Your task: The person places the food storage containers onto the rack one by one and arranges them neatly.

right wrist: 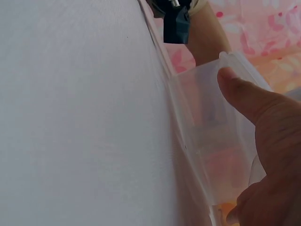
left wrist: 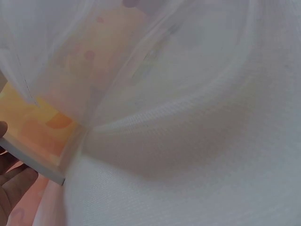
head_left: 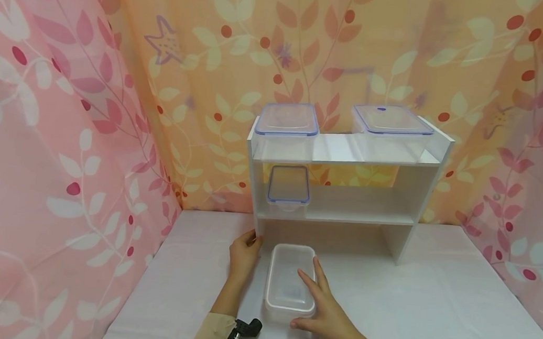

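Observation:
My left hand [head_left: 244, 257] holds the lower front edge of the left side panel of a white shelf [head_left: 358, 210]. In the left wrist view, its fingers [left wrist: 19, 186] lie on one side of the panel [left wrist: 33, 162] and the thumb on the other. A clear rectangular food container [head_left: 291, 278] with a whitish lid rests on the table in front of the shelf. Spread along its right side is my right hand [head_left: 330, 313]; the thumb is at the near right corner, also seen by the container [right wrist: 207, 127] in the right wrist view. Whether the fingertips press it, I cannot tell.
Two blue-rimmed clear containers stand on the top shelf, one at the left [head_left: 287, 119] and one at the right [head_left: 393, 120]. A smaller container [head_left: 289, 184] sits on the middle shelf's left. Floral curtains [head_left: 239, 83] surround the white-covered table [head_left: 455, 308].

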